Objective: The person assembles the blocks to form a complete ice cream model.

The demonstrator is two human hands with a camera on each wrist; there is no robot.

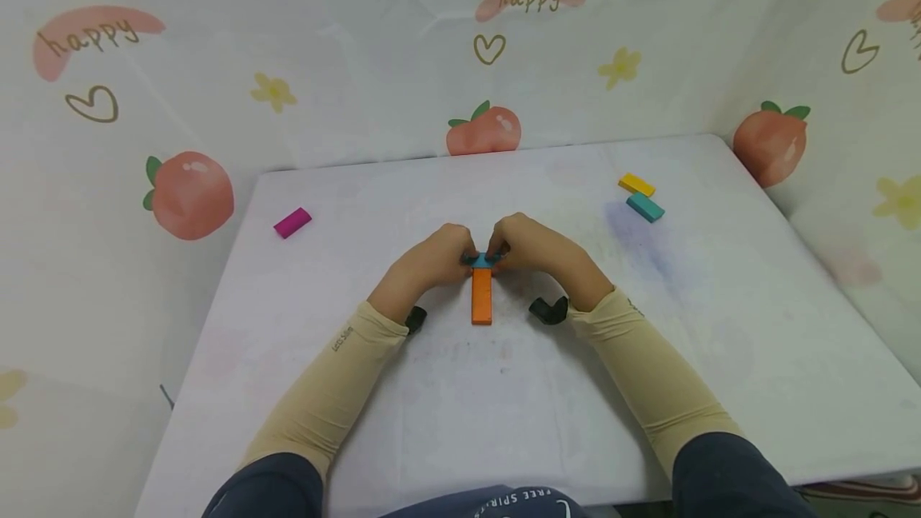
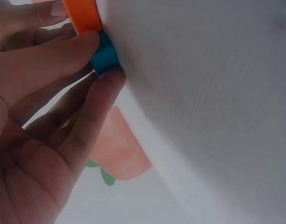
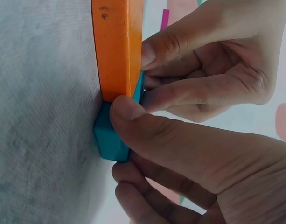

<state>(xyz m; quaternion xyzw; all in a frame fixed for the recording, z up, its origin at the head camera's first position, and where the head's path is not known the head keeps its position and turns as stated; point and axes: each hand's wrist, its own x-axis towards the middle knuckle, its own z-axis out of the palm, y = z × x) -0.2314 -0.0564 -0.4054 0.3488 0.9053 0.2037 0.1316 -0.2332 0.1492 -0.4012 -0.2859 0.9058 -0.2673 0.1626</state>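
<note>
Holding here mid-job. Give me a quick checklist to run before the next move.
1. Left hand gripping the blue block: ok.
2. Right hand gripping the same block: ok.
3. Orange block meeting the blue one: ok, its end touches it.
4. Blue block centred across that end: cannot tell, fingers cover its ends.
5. Magenta block clear of both hands: ok.
6. Yellow block and green block clear too: ok.

Downward head view, two close-up wrist views.
</note>
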